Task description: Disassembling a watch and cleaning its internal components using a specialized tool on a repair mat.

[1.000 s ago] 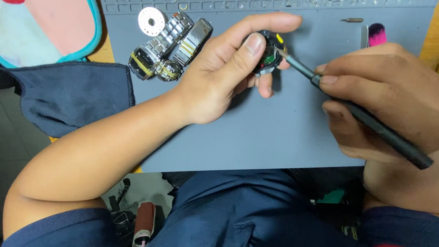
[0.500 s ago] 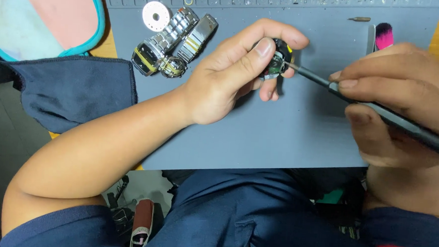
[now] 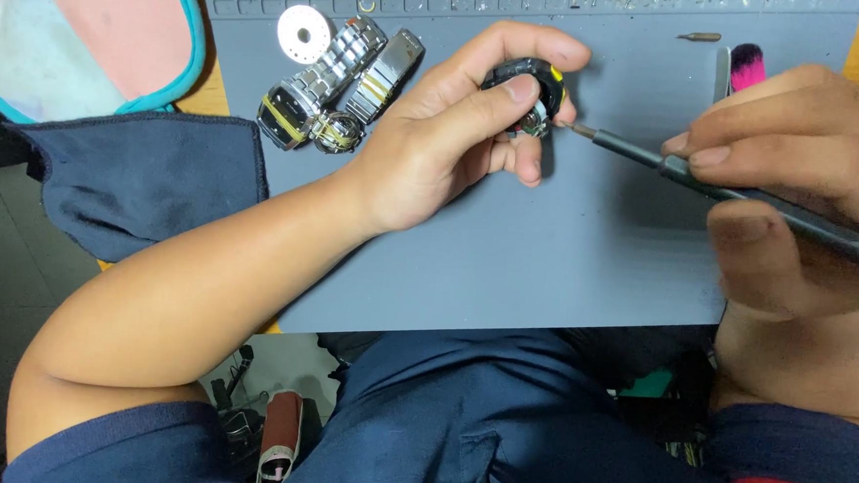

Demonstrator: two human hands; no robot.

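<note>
Black round watch case with a yellow accent (image 3: 527,92) sits pinched in the left hand (image 3: 454,140), thumb across its near side and fingers curled over the top, lifted just above the grey silicone work mat (image 3: 565,268). From my remote seat, that grip seems meant to steady the case and turn its open side toward the tool. The right hand (image 3: 805,183) is closed around a slim dark precision screwdriver (image 3: 707,183), held like a pen, its tip touching the case's right edge. A silver metal-bracelet wristwatch (image 3: 334,94) and a small white perforated disc (image 3: 304,34) lie on the mat, left of the hands. A dark blue cloth (image 3: 148,183) overlaps the mat's left edge.
</note>
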